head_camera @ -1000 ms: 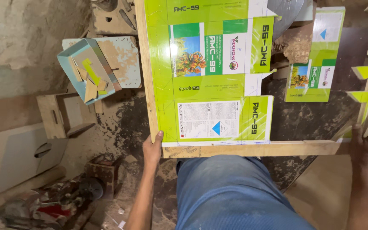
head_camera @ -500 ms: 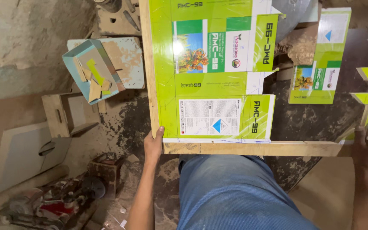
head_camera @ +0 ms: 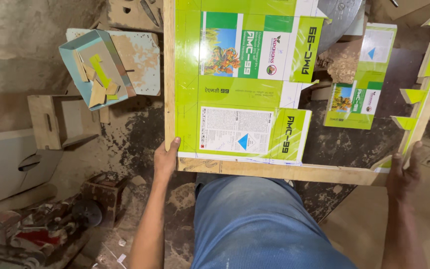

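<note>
Dusty workshop floor lies below; left hand and right hand each clamp a corner of the wooden frame, a green printed carton sheet lying flat on it, above blue-trousered knees.

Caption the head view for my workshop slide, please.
Both hands, left hand and right hand, grip a wooden board bearing a green carton sheet.

Left of wooden board: blue tray and wooden box crowd the floor; bare dark floor open beyond the board's cut-out edge.
</note>
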